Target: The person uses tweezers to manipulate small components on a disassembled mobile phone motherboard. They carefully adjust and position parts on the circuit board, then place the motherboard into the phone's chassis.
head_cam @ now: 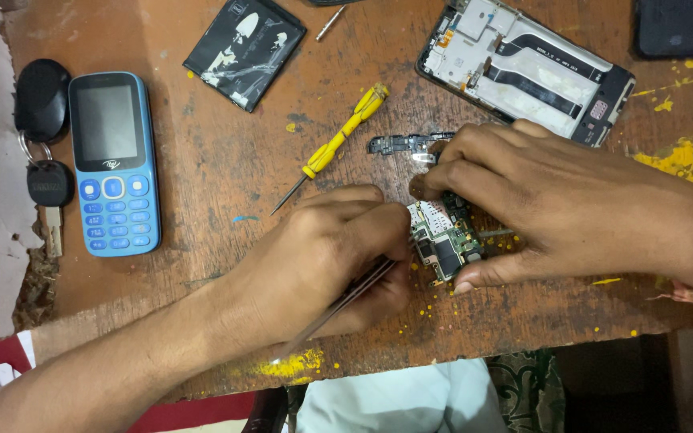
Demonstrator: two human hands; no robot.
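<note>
Tweezers (pixel 346 301) in my left hand (pixel 326 261), circuit board (pixel 443 236) pinned under my right hand (pixel 539 204).

My right fingers clamp the board flat near the tabletop's (pixel 218 160) front edge so it can't skid while my left, closed on the tweezers, works its left side. Yellow screwdriver (pixel 338 140) and small dark part (pixel 399 144) lie just behind; opened phone frame (pixel 523 68) sits toward the back edge, blue keypad phone (pixel 112 160) well left.

A small phone-repair workshop: the worn, paint-spattered wooden counter (pixel 202 168) carries an opened smartphone frame (pixel 523 68), a loose battery (pixel 244 50), a yellow screwdriver (pixel 338 140), a bare circuit board (pixel 443 232), and a blue keypad phone (pixel 112 160) beside keys (pixel 46 184).
</note>
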